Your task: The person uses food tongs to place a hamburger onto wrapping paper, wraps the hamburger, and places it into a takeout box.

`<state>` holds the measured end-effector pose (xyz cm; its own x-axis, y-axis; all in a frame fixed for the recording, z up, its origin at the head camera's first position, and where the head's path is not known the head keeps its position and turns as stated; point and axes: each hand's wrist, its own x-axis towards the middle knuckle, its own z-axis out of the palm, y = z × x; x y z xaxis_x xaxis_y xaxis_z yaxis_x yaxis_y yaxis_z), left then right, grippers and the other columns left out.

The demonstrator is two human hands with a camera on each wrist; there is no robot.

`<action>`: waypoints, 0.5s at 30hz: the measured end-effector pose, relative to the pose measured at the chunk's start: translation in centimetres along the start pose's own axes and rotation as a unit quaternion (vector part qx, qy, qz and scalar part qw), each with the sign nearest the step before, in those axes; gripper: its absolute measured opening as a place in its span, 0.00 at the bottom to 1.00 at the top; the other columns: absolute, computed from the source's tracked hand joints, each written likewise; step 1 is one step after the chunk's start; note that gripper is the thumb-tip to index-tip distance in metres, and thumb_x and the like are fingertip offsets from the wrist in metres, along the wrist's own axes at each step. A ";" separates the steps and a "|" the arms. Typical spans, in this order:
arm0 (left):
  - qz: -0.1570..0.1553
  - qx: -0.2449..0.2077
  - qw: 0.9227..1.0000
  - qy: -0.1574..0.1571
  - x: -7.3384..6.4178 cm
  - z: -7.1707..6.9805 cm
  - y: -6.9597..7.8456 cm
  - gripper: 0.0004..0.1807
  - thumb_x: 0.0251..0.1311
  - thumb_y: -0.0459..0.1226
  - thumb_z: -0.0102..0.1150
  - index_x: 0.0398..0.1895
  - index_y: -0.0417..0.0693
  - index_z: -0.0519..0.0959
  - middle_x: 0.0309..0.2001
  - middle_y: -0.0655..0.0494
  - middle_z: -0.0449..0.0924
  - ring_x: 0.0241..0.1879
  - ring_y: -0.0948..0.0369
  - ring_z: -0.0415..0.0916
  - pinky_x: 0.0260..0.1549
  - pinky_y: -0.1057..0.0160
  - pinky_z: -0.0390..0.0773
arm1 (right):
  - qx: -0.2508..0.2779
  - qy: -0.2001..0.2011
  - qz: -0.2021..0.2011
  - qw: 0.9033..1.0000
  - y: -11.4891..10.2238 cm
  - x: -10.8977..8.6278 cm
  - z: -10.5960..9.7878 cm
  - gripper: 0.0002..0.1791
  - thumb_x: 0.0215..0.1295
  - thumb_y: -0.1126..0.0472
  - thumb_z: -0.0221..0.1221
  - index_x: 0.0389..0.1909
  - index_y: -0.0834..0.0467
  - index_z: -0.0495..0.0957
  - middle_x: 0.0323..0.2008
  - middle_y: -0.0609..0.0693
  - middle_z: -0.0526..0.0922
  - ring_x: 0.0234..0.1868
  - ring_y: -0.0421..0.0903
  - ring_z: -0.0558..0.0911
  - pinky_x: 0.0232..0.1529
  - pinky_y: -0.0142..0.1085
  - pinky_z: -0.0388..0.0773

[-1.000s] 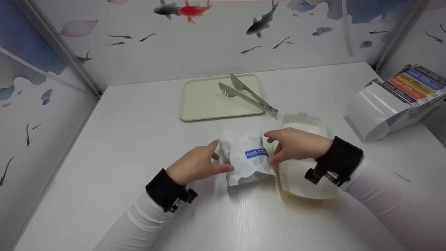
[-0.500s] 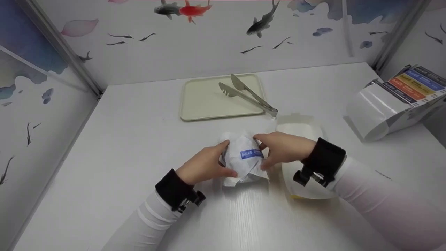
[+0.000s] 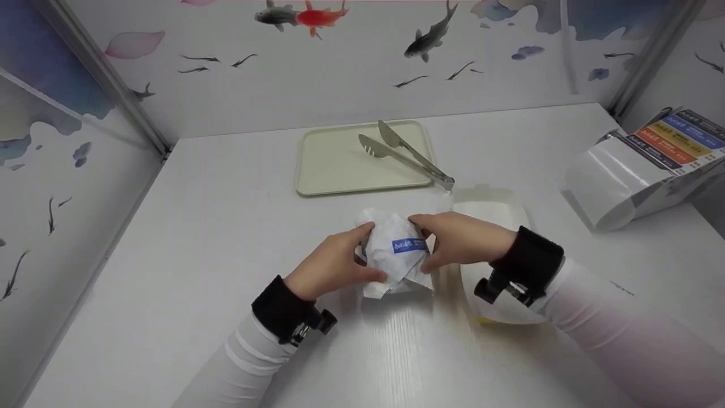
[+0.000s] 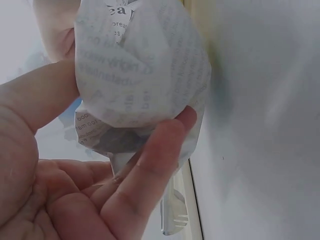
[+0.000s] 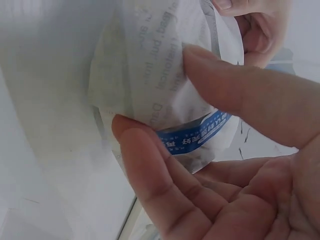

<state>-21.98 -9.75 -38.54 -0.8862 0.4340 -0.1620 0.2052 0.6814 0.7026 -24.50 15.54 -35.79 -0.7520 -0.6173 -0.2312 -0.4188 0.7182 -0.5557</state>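
Note:
A white paper-wrapped parcel (image 3: pixel 391 260), rounded like a wrapped burger, is between my two hands. It bears printed text and a blue sticker (image 3: pixel 409 245) across its right part. My left hand (image 3: pixel 334 260) grips the left side, thumb at the near part and fingers curled along the far side. From the right, my right hand (image 3: pixel 464 238) holds it the same way, with its fingers beside the sticker. The left wrist view shows the parcel (image 4: pixel 140 75) with fingertips along its lower edge. Loose paper corners stick out at the near side. The contents are hidden.
An open pale food box (image 3: pixel 504 303) lies just right of the parcel, partly under my right arm. Behind stands a beige tray (image 3: pixel 328 170) with metal tongs (image 3: pixel 408 158) lying across it. A white carton with coloured sticker strips (image 3: pixel 617 175) is at the far right.
Both hands have closed in on the parcel from either side, the right moving left. The parcel has shifted slightly left and looks narrower and more rounded. Little differs from half a second ago.

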 end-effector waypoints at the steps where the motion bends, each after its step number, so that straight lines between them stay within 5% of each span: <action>1: 0.002 -0.005 1.000 0.004 -0.1 -0.1 0.1 0.55 0.55 0.42 0.80 0.83 0.43 0.58 0.62 0.49 0.83 0.52 0.56 0.84 0.62 0.52 0.81 | 0.004 0.003 0.002 1.000 -0.1 -0.1 -0.2 0.39 0.59 0.62 0.75 0.70 0.61 0.71 0.58 0.60 0.86 0.40 0.44 0.88 0.47 0.41 0.86; 6: 0.011 -0.026 0.999 0.023 -0.3 -0.1 0.6 0.54 0.56 0.42 0.80 0.83 0.45 0.60 0.56 0.51 0.83 0.47 0.59 0.86 0.54 0.56 0.85 | 0.008 0.018 0.004 1.000 -0.5 -0.9 -1.1 0.46 0.60 0.62 0.74 0.77 0.63 0.64 0.61 0.62 0.84 0.42 0.45 0.89 0.50 0.43 0.87; 15: 0.054 -0.064 0.996 0.044 0.2 0.2 2.4 0.50 0.57 0.40 0.79 0.81 0.44 0.62 0.59 0.49 0.83 0.44 0.58 0.89 0.45 0.63 0.88 | 0.026 0.047 0.002 0.999 -0.1 -3.3 -3.3 0.47 0.62 0.63 0.74 0.79 0.59 0.63 0.60 0.62 0.83 0.39 0.45 0.89 0.45 0.39 0.87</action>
<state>-21.60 -7.90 -36.96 -0.8958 0.4439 -0.0242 0.2511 0.5502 0.7964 -23.65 18.55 -32.35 -0.7991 -0.5802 -0.1576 -0.3916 0.7013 -0.5957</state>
